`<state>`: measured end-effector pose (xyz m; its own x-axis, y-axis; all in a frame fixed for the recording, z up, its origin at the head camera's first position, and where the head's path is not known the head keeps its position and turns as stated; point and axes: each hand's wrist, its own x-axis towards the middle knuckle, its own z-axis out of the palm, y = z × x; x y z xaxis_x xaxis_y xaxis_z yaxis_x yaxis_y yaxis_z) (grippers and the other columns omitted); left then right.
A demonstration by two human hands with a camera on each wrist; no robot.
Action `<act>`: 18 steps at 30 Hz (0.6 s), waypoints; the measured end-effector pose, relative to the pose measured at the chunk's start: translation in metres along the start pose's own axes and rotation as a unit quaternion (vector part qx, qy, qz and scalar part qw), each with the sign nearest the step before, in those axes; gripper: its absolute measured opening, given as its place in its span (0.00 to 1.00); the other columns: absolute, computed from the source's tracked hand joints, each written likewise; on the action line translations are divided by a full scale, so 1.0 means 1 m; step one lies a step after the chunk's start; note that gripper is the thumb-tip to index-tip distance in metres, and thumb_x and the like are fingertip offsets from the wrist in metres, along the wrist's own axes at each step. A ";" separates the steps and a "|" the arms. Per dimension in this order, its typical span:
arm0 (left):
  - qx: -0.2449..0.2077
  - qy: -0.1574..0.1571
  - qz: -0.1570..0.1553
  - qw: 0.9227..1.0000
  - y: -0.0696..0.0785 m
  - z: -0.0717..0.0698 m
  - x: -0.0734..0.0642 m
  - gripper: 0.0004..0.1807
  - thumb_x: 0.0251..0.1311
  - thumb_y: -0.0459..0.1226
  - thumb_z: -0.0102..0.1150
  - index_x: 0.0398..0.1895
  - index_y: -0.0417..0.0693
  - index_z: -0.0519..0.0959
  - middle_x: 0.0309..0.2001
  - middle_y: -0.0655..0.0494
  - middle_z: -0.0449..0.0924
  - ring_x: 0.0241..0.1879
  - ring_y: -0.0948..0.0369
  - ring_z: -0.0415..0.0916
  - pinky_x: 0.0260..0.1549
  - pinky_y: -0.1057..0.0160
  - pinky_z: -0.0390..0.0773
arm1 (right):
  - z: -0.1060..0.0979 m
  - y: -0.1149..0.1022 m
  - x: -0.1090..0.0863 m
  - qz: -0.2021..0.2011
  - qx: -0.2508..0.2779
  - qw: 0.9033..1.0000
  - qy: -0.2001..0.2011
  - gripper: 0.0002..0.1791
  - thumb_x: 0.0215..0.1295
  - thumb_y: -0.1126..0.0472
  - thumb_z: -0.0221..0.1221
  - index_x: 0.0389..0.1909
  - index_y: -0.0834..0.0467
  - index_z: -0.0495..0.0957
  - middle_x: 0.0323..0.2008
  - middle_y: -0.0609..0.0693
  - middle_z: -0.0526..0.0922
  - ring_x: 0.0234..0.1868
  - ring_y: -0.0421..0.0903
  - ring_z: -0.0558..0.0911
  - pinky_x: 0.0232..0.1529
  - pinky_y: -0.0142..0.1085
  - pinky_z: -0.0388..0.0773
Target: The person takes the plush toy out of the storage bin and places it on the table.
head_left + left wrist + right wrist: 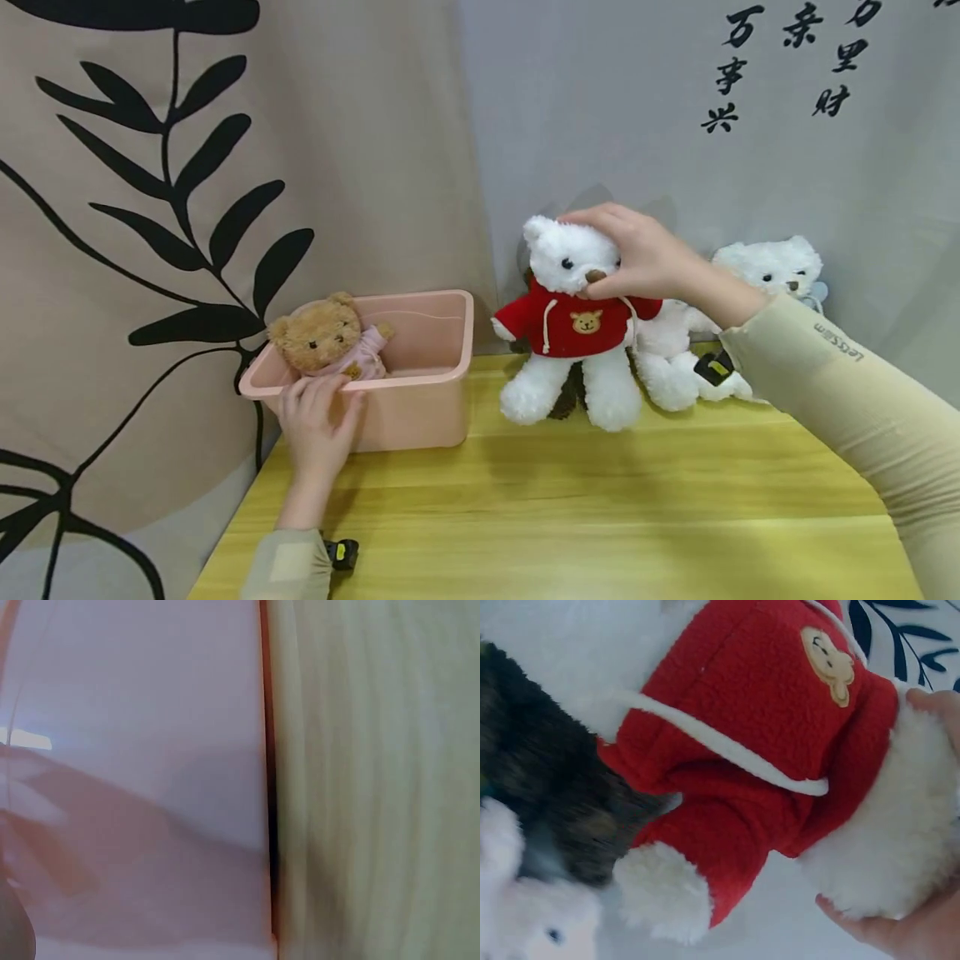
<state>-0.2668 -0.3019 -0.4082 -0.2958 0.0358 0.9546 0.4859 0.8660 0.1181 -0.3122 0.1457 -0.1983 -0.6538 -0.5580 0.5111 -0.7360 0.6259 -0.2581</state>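
Note:
A white teddy bear (577,321) in a red hoodie stands upright over the table's back part. My right hand (637,250) grips its head from the side, thumb by the muzzle; in the right wrist view white fur sits between thumb and fingers, beside the red hoodie (735,697). My left hand (318,421) holds the front rim of a pink plastic bin (416,408), fingers over the edge. Inside the bin, a light brown teddy bear (322,337) in a pink top leans at the left end. The left wrist view shows the bin's glossy side (150,690).
Behind the red hoodie is a dark brown plush (570,780), mostly hidden. To its right sit a pale pink plush (663,354) and another white plush bear (772,262), partly covered by my right arm. A curtain (390,167) hangs behind the wooden table (562,508).

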 end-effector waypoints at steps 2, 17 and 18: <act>0.005 -0.007 -0.001 1.000 0.000 0.000 0.000 0.23 0.64 0.53 0.55 0.41 0.41 0.81 0.40 0.44 0.81 0.43 0.40 0.68 0.50 0.40 0.58 | 0.011 0.003 -0.017 0.002 0.004 1.000 -0.012 0.45 0.42 0.59 0.73 0.66 0.49 0.68 0.58 0.50 0.72 0.51 0.47 0.72 0.48 0.48 0.70; 0.006 0.000 -0.002 1.000 0.000 0.005 -0.003 0.22 0.65 0.53 0.55 0.41 0.42 0.82 0.41 0.43 0.80 0.45 0.40 0.67 0.52 0.37 0.55 | 0.118 0.024 -0.097 -0.048 0.015 0.997 -0.057 0.49 0.35 0.58 0.77 0.65 0.53 0.68 0.58 0.52 0.71 0.56 0.51 0.70 0.50 0.49 0.71; 0.006 -0.001 -0.004 1.000 0.001 0.005 -0.004 0.22 0.65 0.53 0.55 0.41 0.42 0.81 0.41 0.43 0.80 0.45 0.40 0.67 0.52 0.37 0.54 | 0.124 0.025 -0.100 -0.045 0.013 0.998 -0.052 0.50 0.35 0.57 0.78 0.65 0.54 0.68 0.59 0.53 0.70 0.57 0.53 0.69 0.51 0.51 0.70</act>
<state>-0.2692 -0.2992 -0.4129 -0.3006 0.0305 0.9533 0.4736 0.8723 0.1214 -0.2874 0.1498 -0.3572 -0.5985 -0.6651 0.4466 -0.7960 0.5568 -0.2374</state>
